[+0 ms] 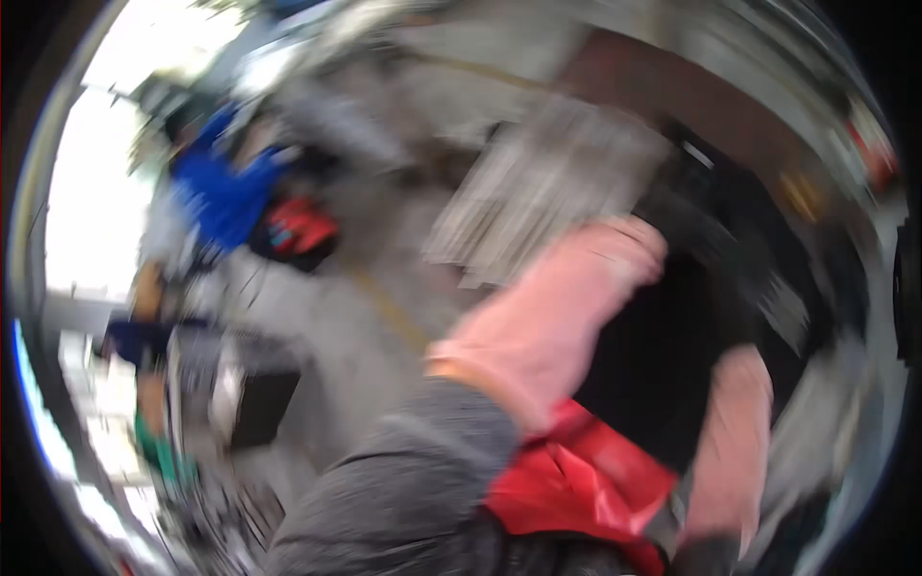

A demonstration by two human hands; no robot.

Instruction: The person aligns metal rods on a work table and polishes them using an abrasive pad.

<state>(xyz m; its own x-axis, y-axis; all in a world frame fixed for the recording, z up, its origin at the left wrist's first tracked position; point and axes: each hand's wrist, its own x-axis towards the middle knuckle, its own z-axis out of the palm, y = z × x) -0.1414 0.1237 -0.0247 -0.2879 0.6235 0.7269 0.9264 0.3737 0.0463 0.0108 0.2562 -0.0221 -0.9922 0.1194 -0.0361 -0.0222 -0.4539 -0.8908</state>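
Observation:
The view is strongly smeared by motion. My left hand, in a pink glove, reaches forward at the middle. Its fingers look curled at the near-left edge of a large black object whose kind I cannot make out. My right hand, also in a pink glove, is lower right against the same black object; its fingers are blurred. Just beyond my left hand lies a stack of long grey-white pieces. Below my left wrist is shiny red material, near my body.
At left, a person in blue is beside a red and black item. A dark box-like object stands lower left. A brown-red surface runs behind the stack. Yellow lines mark the grey floor.

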